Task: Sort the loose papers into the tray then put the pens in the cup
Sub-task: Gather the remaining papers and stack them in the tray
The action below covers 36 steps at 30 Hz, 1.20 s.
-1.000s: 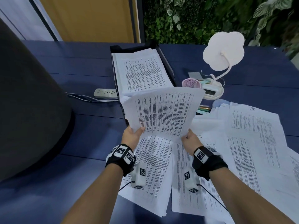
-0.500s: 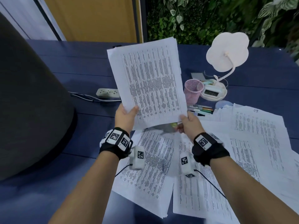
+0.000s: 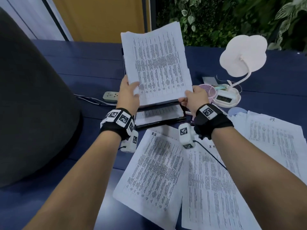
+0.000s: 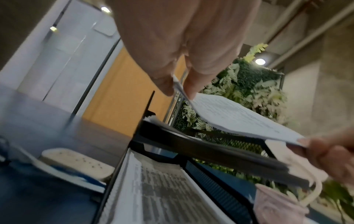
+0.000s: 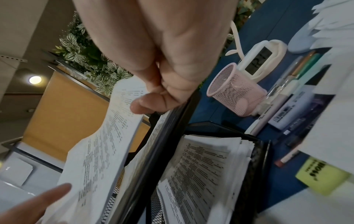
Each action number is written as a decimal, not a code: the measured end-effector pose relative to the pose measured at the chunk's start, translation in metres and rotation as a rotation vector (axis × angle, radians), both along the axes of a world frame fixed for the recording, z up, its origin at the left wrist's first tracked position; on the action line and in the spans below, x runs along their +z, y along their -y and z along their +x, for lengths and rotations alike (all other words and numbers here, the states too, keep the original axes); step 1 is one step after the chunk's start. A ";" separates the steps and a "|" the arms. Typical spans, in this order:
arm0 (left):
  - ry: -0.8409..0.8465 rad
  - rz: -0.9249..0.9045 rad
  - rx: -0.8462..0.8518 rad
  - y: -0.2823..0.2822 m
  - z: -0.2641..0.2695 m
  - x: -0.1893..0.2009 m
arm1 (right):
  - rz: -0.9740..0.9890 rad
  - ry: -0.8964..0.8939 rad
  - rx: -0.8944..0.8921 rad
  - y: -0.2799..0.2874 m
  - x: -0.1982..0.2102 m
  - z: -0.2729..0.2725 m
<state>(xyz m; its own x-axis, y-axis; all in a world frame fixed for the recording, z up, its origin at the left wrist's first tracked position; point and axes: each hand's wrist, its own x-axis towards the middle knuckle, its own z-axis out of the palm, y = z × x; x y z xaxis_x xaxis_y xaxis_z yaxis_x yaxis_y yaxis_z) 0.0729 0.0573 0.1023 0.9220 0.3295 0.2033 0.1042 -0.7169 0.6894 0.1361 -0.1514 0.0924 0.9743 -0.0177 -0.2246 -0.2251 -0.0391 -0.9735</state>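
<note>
A stack of printed papers (image 3: 157,63) hangs tilted just above the upper tier of the black mesh tray (image 3: 159,124). My left hand (image 3: 131,87) pinches its near left corner, thumb on top; the left wrist view shows the same pinch (image 4: 178,86) on the papers (image 4: 239,119). My right hand (image 3: 184,97) pinches the near right corner, as the right wrist view shows (image 5: 153,100). The lower tier holds papers (image 5: 201,166). The pink mesh cup (image 5: 233,89) stands right of the tray, with several pens (image 5: 283,94) lying beside it. More loose sheets (image 3: 157,171) cover the near desk.
A white flower-shaped lamp (image 3: 242,55) with a small clock (image 5: 258,60) stands behind the cup. A power strip (image 3: 110,96) with its cable lies left of the tray. A large dark rounded object (image 3: 33,105) fills the left. A yellow sticky note (image 5: 323,175) lies among the papers.
Both hands lifted the stack off the desk, turned it upright and carried it away from me, over the tray. The grips at the two near corners have held.
</note>
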 end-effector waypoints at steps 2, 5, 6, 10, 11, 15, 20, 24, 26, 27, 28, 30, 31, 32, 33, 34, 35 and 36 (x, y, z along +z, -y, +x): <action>-0.132 0.275 -0.053 -0.002 0.002 -0.005 | -0.039 -0.030 -0.004 -0.004 -0.002 0.010; -0.298 0.627 -0.095 0.001 0.001 -0.012 | -0.164 -0.048 0.003 -0.008 -0.006 0.020; -0.330 0.692 -0.101 0.003 0.000 -0.015 | -0.198 -0.054 0.002 -0.009 -0.007 0.021; -0.387 0.789 -0.093 0.005 -0.002 -0.023 | -0.421 -0.005 -0.004 -0.009 -0.013 0.028; -0.394 0.784 -0.090 0.005 -0.002 -0.024 | -0.542 0.050 0.013 -0.007 -0.014 0.028; -0.433 0.816 -0.073 0.006 -0.001 -0.027 | -0.736 0.147 0.036 0.001 -0.016 0.022; -0.421 0.768 -0.067 0.008 -0.006 -0.033 | -0.525 0.191 -0.032 0.009 -0.025 0.003; -0.292 0.620 -0.074 0.014 -0.024 -0.045 | -0.497 0.208 -0.050 0.023 -0.035 -0.023; -0.290 0.580 -0.098 0.021 -0.038 -0.055 | -0.535 0.157 -0.025 0.032 -0.049 -0.036; -0.287 0.567 -0.102 0.024 -0.045 -0.060 | -0.550 0.130 -0.016 0.036 -0.056 -0.044; -0.273 0.552 -0.096 0.028 -0.051 -0.065 | -0.557 0.100 -0.009 0.041 -0.063 -0.050; -0.245 0.528 -0.080 0.035 -0.061 -0.072 | -0.589 0.033 0.027 0.048 -0.075 -0.064; -0.239 0.526 -0.081 0.038 -0.066 -0.075 | -0.626 0.002 0.056 0.052 -0.080 -0.071; -0.242 0.526 -0.091 0.041 -0.070 -0.078 | -0.670 -0.028 0.085 0.056 -0.085 -0.077; -0.254 0.524 -0.110 0.044 -0.075 -0.081 | -0.718 -0.056 0.111 0.060 -0.090 -0.082; -0.272 0.517 -0.134 0.046 -0.079 -0.085 | -0.770 -0.078 0.133 0.064 -0.095 -0.086; -0.295 0.504 -0.157 0.049 -0.083 -0.090 | -0.838 -0.096 0.155 0.068 -0.099 -0.090; -0.326 0.481 -0.171 0.051 -0.087 -0.095 | -0.922 -0.122 0.182 0.072 -0.103 -0.094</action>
